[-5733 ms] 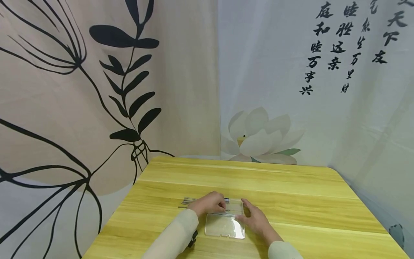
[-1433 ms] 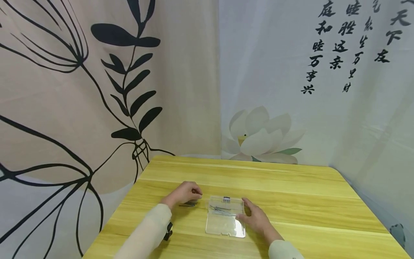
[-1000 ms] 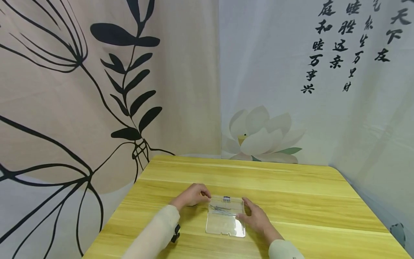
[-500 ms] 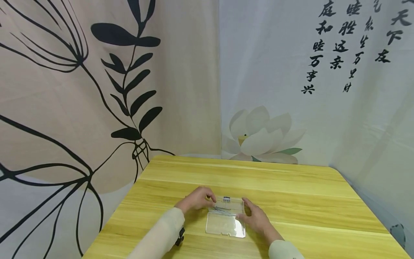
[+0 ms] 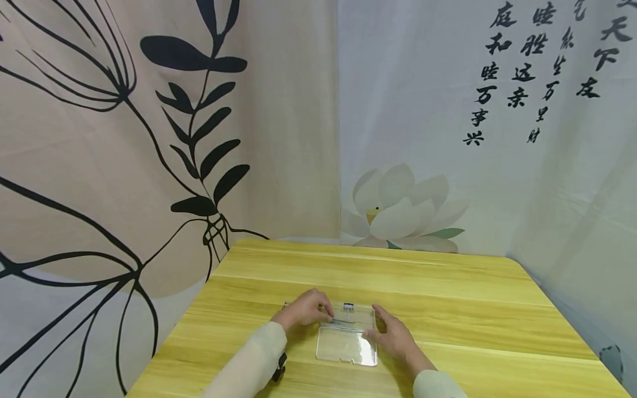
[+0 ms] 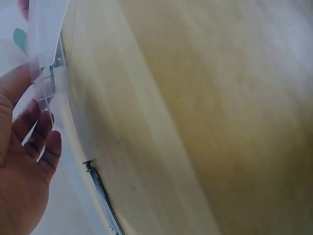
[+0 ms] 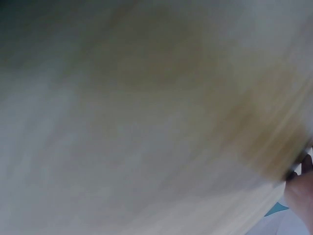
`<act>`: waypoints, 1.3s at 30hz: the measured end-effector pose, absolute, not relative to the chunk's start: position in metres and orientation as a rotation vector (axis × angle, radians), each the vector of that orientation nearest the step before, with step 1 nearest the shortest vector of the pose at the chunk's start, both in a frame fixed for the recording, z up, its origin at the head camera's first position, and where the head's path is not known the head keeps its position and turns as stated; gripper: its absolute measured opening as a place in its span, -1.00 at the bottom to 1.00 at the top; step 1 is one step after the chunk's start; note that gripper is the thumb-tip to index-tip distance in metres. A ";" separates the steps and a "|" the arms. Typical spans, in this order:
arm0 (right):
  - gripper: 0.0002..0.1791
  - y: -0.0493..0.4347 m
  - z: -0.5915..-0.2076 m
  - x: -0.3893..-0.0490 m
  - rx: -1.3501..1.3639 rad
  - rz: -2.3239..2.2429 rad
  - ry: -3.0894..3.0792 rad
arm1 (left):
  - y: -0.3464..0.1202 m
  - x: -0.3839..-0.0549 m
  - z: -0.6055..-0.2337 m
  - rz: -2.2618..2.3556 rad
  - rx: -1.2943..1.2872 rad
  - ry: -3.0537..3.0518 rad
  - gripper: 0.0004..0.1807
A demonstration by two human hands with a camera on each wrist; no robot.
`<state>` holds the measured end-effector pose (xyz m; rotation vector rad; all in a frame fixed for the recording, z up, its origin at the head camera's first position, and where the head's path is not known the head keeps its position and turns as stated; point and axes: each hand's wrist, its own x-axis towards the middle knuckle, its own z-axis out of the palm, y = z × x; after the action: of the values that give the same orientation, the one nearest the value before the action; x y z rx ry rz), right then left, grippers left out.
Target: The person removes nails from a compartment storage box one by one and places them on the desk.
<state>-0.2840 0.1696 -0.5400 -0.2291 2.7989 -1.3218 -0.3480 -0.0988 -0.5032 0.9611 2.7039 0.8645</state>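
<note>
A clear plastic box lies open on the table, its lid folded toward me. Several thin metal nails lie inside, near the hinge. My left hand is at the box's left end, thumb and fingertips close together. In the left wrist view, a thin grey nail shank shows between the thumb and fingers. My right hand holds the box's right side, thumb near the hinge and fingers at the far corner. More nails lie on the table beside the left hand, mostly hidden in the head view.
The yellow wood-grain table extends around the box. Behind it hang printed curtains with plants and writing. A dark device is strapped at the left wrist. The right wrist view is mostly blurred tabletop.
My left hand has moved right from the nails on the table to the box's left end, its fingertips now over the box. The right hand has stayed on the box.
</note>
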 end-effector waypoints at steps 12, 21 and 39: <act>-0.09 0.168 -0.540 -0.284 -0.234 -1.326 2.797 | -0.096 -0.348 -0.504 0.776 0.982 2.720 -0.95; -0.12 0.168 -0.538 -0.282 -0.219 -1.332 2.778 | -0.092 -0.352 -0.502 0.581 1.107 2.765 -0.96; -0.11 0.169 -0.539 -0.284 -0.237 -1.337 2.775 | -0.094 -0.347 -0.503 0.651 1.036 2.787 -0.93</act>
<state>-0.2839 0.1686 -0.5392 -0.2369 2.7749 -1.3366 -0.3470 -0.0936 -0.5028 1.0362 2.7873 0.6509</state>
